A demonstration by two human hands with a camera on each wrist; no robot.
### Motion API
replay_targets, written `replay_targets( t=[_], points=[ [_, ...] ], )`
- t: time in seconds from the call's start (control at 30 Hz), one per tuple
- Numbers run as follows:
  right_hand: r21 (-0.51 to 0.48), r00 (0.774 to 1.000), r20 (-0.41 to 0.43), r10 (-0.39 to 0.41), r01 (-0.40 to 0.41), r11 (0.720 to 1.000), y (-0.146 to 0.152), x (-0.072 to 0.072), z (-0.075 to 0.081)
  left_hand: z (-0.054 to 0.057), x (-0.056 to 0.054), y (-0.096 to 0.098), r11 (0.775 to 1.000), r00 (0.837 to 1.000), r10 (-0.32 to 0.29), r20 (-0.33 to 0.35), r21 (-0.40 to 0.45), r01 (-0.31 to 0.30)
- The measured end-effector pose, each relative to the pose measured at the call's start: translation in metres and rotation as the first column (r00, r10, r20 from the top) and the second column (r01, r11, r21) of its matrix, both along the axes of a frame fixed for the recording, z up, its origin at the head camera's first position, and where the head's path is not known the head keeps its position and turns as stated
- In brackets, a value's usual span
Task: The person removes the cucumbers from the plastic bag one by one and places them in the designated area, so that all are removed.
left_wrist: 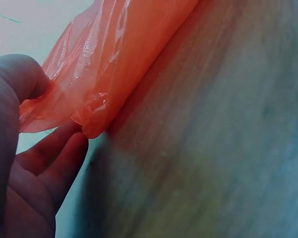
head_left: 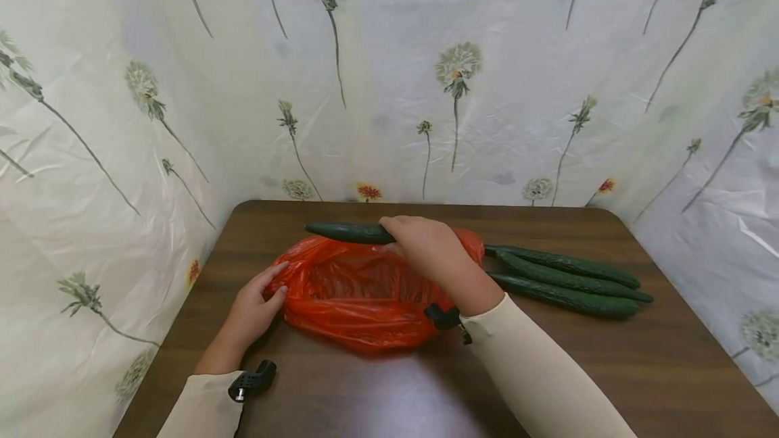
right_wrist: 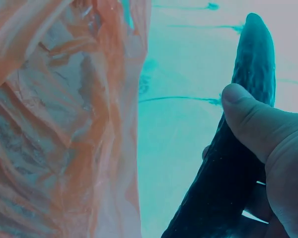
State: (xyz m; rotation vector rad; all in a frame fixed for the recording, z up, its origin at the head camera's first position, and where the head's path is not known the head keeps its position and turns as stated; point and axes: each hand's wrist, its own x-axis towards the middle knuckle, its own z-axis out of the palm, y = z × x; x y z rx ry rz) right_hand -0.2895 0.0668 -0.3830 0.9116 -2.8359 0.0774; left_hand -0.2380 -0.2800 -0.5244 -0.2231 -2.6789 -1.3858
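My right hand (head_left: pixel 429 249) grips a dark green cucumber (head_left: pixel 343 232), held level above the far rim of a red plastic bag (head_left: pixel 359 323). In the right wrist view the thumb lies along the cucumber (right_wrist: pixel 203 198), with the bag (right_wrist: pixel 64 148) to its left. At the bag's left edge, my left hand (head_left: pixel 252 309) pinches the thin plastic between thumb and fingers. The left wrist view shows that hand (left_wrist: pixel 35 183) at a crumpled corner of the bag (left_wrist: pixel 99 74). The bag's mouth gapes upward, and its inside shows through the opening.
Three more cucumbers (head_left: pixel 572 280) lie side by side on the brown wooden table (head_left: pixel 377 397), right of the bag and partly behind my right forearm. A floral-patterned curtain (head_left: pixel 389 86) encloses the table's back and sides.
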Motion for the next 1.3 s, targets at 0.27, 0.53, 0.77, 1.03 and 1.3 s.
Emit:
replay_targets(
  t=[0.27,0.53,0.77,1.03,1.3],
  points=[
    [-0.084,0.997,0.063,-0.045,0.050,0.995,0.010,0.006,0.005,-0.002,0.000,0.001,1.000,1.000,0.004,-0.016,-0.005,-0.004],
    [-0.134,0.999,0.046,-0.026,0.032,0.990,0.010,0.013,0.014,-0.005,0.001,0.002,1.000,1.000,-0.001,-0.016,0.011,0.001],
    [-0.350,0.988,0.148,-0.040,0.090,0.932,0.013,0.024,0.030,-0.003,0.000,0.002,1.000,1.000,-0.003,-0.007,0.008,0.003],
    [-0.524,0.967,0.251,-0.051,0.180,0.833,0.030,0.035,0.045,-0.005,0.001,0.004,1.000,1.000,-0.006,0.001,0.005,0.006],
    [-0.416,0.981,0.154,-0.119,0.174,0.893,0.064,0.040,0.041,-0.001,0.000,0.001,1.000,1.000,0.006,-0.004,0.012,-0.006]
  ],
)
